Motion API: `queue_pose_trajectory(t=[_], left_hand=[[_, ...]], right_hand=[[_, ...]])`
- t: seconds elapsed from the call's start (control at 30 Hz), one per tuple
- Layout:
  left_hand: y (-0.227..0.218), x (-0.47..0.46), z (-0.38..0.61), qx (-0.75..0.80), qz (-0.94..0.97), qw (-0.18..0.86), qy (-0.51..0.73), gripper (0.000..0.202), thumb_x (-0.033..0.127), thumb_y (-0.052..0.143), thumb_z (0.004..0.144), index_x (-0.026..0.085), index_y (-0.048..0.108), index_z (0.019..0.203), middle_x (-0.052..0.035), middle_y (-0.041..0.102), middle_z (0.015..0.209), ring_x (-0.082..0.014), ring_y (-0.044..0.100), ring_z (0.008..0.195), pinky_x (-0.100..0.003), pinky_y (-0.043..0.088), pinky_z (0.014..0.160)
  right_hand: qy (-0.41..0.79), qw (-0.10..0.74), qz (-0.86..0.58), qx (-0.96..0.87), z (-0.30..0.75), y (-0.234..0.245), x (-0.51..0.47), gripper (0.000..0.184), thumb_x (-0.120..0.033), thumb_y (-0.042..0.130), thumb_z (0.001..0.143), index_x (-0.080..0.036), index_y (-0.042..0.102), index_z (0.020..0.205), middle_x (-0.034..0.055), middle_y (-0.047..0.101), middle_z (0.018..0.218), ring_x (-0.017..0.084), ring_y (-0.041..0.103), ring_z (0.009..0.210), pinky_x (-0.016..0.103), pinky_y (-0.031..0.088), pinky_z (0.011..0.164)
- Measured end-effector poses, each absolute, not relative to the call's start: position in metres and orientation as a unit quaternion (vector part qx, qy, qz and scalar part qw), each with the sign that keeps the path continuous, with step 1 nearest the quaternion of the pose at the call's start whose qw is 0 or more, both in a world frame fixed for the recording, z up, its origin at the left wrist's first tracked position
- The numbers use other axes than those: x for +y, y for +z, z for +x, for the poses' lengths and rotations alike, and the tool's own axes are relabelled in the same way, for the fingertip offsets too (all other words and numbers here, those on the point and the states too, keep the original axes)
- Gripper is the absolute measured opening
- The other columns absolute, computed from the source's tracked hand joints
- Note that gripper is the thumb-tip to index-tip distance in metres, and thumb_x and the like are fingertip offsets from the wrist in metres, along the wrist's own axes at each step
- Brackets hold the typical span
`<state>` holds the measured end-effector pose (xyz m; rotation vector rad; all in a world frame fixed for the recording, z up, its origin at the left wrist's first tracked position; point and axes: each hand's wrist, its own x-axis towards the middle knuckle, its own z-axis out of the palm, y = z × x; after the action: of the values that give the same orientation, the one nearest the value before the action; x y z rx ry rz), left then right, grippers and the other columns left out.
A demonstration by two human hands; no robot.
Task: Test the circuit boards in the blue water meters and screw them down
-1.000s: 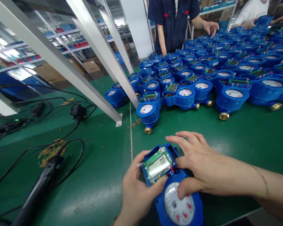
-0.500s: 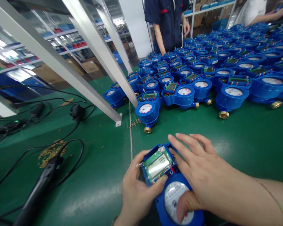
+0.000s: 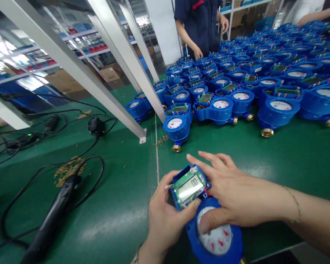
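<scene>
A blue water meter (image 3: 219, 240) with a round white dial is at the front, tilted in my hands. Its open box holds a green circuit board (image 3: 178, 187) with a lit display that reads zeros; coloured wires run along the board's edge. My left hand (image 3: 165, 220) is closed around the box's left side, thumb on its lower edge. With its thumb pressed on the dial, my right hand (image 3: 236, 198) grips the meter from the right. Its index finger lies behind the box's right side, partly hidden, and the other fingers stretch forward.
Many similar blue meters (image 3: 174, 124) stand in rows behind. White metal posts (image 3: 115, 113) rise from the green table (image 3: 121, 198). On the left lie a black corded tool (image 3: 53, 216), cables and small brass screws (image 3: 68, 170). A co-worker (image 3: 199, 33) stands beyond the meters.
The view has shifted slightly. My right thumb has slid up the dial, baring its red pointers, and my right fingers sit closer to the box. My left hand keeps its hold.
</scene>
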<state>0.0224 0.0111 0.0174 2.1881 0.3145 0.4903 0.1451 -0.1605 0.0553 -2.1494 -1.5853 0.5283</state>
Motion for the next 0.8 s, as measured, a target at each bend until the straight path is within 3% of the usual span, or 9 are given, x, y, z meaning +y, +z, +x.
queue_pose_trajectory(t=[0.1,0.27,0.37,0.47,0.6,0.67,0.8], left_hand=[[0.020,0.007,0.024,0.114,0.872,0.438,0.187,0.052,0.039,0.076,0.070,0.026,0.056,0.116,-0.0018,0.066,0.106,-0.0206,0.065,0.096,-0.035,0.054,0.088],[0.023,0.004,0.024,0.107,0.864,0.453,0.192,0.052,0.037,0.077,0.071,0.028,0.055,0.116,0.0000,0.065,0.106,-0.0187,0.063,0.095,-0.033,0.052,0.088],[0.022,0.004,0.023,0.104,0.863,0.456,0.193,0.052,0.037,0.077,0.071,0.028,0.055,0.117,0.0006,0.064,0.106,-0.0182,0.063,0.095,-0.033,0.052,0.088],[0.021,0.005,0.022,0.101,0.861,0.458,0.195,0.052,0.037,0.078,0.070,0.029,0.055,0.117,0.0013,0.064,0.106,-0.0177,0.063,0.095,-0.032,0.052,0.087],[0.020,0.004,0.023,0.104,0.857,0.463,0.200,0.053,0.036,0.078,0.069,0.028,0.055,0.116,0.0008,0.065,0.106,-0.0179,0.063,0.096,-0.031,0.052,0.085],[0.020,0.004,0.023,0.105,0.855,0.467,0.200,0.052,0.036,0.079,0.068,0.027,0.056,0.115,0.0000,0.066,0.106,-0.0186,0.063,0.095,-0.032,0.052,0.085],[0.021,0.002,0.023,0.112,0.851,0.475,0.192,0.052,0.036,0.078,0.068,0.025,0.057,0.114,-0.0012,0.066,0.103,-0.0197,0.064,0.093,-0.034,0.052,0.086]], right_hand=[[0.171,0.192,-0.783,-0.566,0.143,0.054,-0.165,0.077,-0.082,0.032,0.080,-0.019,0.071,0.105,0.0090,0.004,0.160,0.042,0.008,0.145,0.066,0.018,0.111],[0.143,0.197,-0.805,-0.542,0.138,0.049,-0.181,0.067,-0.077,0.041,0.081,-0.025,0.065,0.117,0.0103,0.003,0.160,0.042,0.007,0.145,0.068,0.024,0.107],[0.152,0.213,-0.807,-0.529,0.137,0.048,-0.189,0.061,-0.074,0.046,0.081,-0.024,0.067,0.109,0.0093,0.008,0.160,0.042,0.010,0.145,0.068,0.029,0.105],[0.156,0.262,-0.801,-0.515,0.138,0.049,-0.195,0.043,-0.065,0.047,0.087,-0.031,0.069,0.100,0.0006,0.024,0.157,0.034,0.018,0.144,0.061,0.036,0.106],[0.102,0.384,-0.796,-0.456,0.138,0.046,-0.199,0.021,-0.048,0.055,0.091,-0.041,0.067,0.106,-0.0044,0.060,0.128,0.019,0.054,0.119,0.042,0.049,0.098],[0.067,0.431,-0.793,-0.425,0.135,0.043,-0.197,0.021,-0.041,0.060,0.090,-0.038,0.066,0.110,-0.0043,0.065,0.116,0.015,0.059,0.107,0.034,0.051,0.093],[0.018,0.454,-0.786,-0.420,0.126,0.036,-0.189,0.025,-0.033,0.063,0.089,-0.034,0.063,0.114,-0.0038,0.063,0.115,0.012,0.057,0.106,0.028,0.050,0.091]])
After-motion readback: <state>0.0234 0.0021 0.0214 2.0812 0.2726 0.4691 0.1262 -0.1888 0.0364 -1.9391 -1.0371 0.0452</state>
